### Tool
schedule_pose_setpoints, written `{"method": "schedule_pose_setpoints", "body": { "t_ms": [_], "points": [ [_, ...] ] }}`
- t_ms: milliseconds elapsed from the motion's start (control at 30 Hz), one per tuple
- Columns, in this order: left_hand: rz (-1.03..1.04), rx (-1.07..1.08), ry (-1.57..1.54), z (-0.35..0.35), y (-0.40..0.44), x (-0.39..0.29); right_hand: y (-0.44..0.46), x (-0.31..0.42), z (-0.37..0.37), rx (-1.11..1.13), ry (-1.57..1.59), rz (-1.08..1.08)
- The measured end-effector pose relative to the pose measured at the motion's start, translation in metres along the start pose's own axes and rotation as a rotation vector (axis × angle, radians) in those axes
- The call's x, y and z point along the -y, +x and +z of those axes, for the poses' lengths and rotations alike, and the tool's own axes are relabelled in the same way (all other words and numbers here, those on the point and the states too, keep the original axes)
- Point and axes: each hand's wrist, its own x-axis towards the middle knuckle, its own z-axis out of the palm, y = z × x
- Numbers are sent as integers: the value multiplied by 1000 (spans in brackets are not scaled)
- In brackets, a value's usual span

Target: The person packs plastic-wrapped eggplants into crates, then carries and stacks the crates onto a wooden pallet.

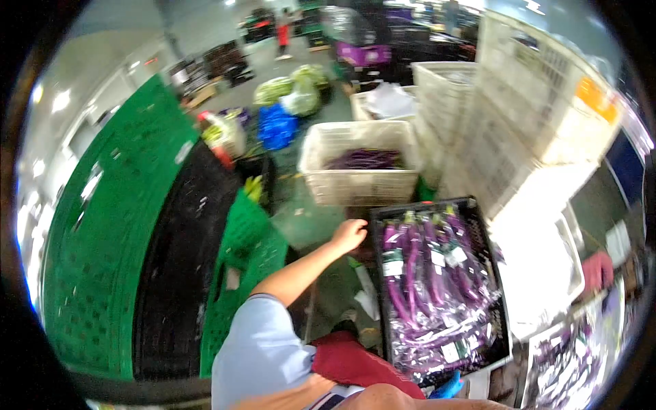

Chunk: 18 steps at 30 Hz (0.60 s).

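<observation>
A black crate (502, 301) holds several long purple eggplants (412, 263) in clear plastic bags with white labels. My left hand (350, 236), bare, is beside the crate's upper left edge with its fingers bent; blur hides whether they touch anything. At the crate's lower edge is my right hand (447, 387) in a blue glove, largely hidden, so its grip cannot be made out.
Beyond the crate sits a white basket (362, 186) with more eggplants. White crates (506, 123) are stacked at right. Green and black crates (102, 239) rise at left. Bagged greens (301, 96) and a blue bag (277, 127) lie farther back. A person (283, 34) stands in the distance.
</observation>
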Motion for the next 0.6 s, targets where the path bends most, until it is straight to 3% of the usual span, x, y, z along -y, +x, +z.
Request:
{"method": "schedule_pose_setpoints", "body": {
  "t_ms": [33,67,267,333,467,600],
  "points": [
    [-25,8,-19,8,7,4,1,2,6,-140,7,4],
    [-37,22,20,9,13,-1,9,-2,-8,19,1,119],
    [78,-38,141,42,72,5,-11,8,8,-23,63,-68],
    [61,7,200,62,93,9,-33,28,30,-123,23,-13],
    [-35,407,203,80,126,-3,-29,25,38,-130,29,-101],
    [83,541,157,84,151,6,-42,35,52,-158,33,-86]
  ]
}}
